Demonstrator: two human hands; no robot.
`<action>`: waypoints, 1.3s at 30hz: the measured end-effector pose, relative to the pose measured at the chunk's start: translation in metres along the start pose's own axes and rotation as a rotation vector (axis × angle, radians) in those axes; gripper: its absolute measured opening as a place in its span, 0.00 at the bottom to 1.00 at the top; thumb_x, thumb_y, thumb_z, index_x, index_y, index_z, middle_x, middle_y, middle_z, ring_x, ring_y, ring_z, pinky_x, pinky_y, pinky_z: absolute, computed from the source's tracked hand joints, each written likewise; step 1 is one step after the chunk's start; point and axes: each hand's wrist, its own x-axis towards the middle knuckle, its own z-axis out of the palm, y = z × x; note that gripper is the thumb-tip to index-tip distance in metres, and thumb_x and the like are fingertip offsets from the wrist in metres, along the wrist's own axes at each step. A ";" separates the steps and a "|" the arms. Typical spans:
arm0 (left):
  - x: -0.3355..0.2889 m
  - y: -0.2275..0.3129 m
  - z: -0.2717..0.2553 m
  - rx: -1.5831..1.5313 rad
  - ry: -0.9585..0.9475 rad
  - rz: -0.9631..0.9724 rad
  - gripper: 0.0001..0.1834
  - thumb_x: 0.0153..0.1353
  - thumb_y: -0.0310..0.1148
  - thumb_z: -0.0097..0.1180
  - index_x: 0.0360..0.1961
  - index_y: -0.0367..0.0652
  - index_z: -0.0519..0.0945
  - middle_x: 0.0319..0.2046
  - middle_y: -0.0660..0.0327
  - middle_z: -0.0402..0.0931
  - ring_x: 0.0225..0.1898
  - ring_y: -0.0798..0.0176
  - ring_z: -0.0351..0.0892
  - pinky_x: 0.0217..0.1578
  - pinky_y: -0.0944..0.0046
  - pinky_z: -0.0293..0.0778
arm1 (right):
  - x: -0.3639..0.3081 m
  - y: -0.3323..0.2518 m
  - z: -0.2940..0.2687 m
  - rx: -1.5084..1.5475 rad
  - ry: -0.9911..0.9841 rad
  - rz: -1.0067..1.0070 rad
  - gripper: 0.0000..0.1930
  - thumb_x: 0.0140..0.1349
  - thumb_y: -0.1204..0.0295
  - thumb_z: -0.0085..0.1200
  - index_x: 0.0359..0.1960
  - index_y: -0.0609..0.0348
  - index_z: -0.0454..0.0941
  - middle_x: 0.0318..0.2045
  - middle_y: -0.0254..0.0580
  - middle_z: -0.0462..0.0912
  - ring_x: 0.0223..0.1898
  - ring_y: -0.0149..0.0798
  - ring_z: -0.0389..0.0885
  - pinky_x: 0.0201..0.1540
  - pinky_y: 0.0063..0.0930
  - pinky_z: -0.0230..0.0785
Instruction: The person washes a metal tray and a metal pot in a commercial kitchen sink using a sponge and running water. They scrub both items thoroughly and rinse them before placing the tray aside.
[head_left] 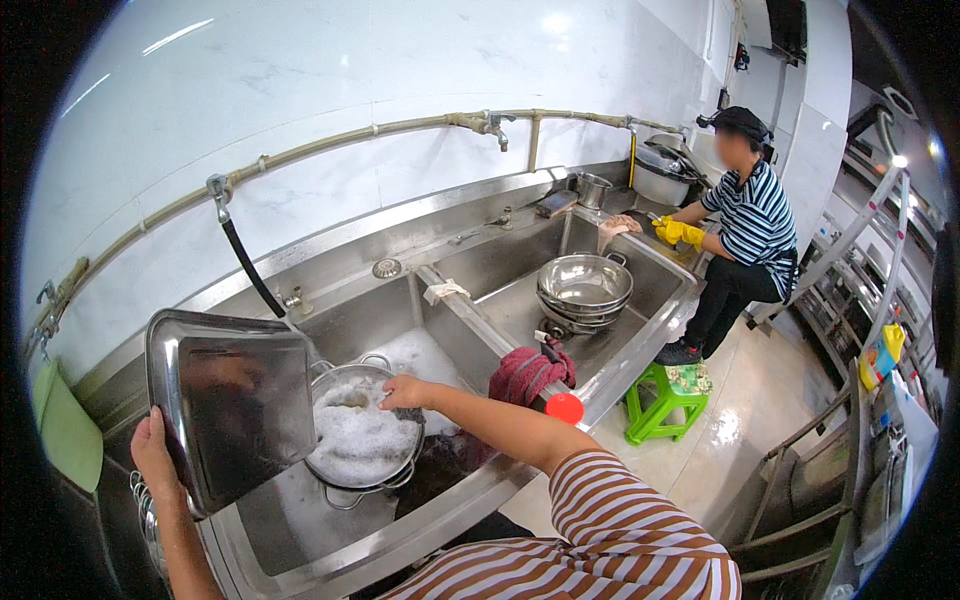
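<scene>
My left hand (152, 452) grips the outer edge of a rectangular stainless steel tray (235, 400), tilted up over the left end of the sink. My right hand (403, 392) is closed at the foam in a metal pot (365, 487) with handles on its rim. Whatever its fingers hold, if anything, is hidden. White suds (360, 430) fill the pot, and something brownish shows among them beside my fingers. The pot stands in the left sink basin (320, 560), where more foamy water lies around it.
A divider with a dark red cloth (530, 378) on it separates the second basin, which holds stacked metal bowls (585, 282). Beyond, a co-worker (755, 220) in yellow gloves works at the sink's far end, near a green stool (668, 405). A black hose (250, 265) hangs from the left tap.
</scene>
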 end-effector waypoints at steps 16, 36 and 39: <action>-0.088 0.076 0.011 0.640 -0.466 1.389 0.11 0.44 0.37 0.57 0.17 0.43 0.70 0.12 0.61 0.63 0.13 0.59 0.63 0.15 0.62 0.56 | -0.115 -0.104 0.002 1.503 -0.311 0.441 0.42 0.54 0.44 0.49 0.56 0.72 0.56 0.49 0.59 0.69 0.50 0.51 0.71 0.53 0.43 0.65; -0.112 0.077 0.011 0.634 -0.284 1.209 0.16 0.44 0.46 0.58 0.15 0.48 0.70 0.12 0.63 0.66 0.14 0.55 0.69 0.14 0.58 0.62 | -0.130 -0.119 -0.022 1.293 -0.240 0.535 0.22 0.51 0.55 0.48 0.41 0.59 0.74 0.32 0.49 0.78 0.30 0.48 0.77 0.29 0.39 0.72; -0.101 0.079 -0.003 0.575 -0.222 1.261 0.17 0.45 0.47 0.57 0.13 0.47 0.70 0.11 0.63 0.68 0.14 0.54 0.70 0.15 0.56 0.62 | -0.137 -0.152 -0.008 1.264 -0.196 0.418 0.19 0.56 0.53 0.45 0.38 0.53 0.77 0.29 0.41 0.80 0.26 0.43 0.77 0.28 0.34 0.72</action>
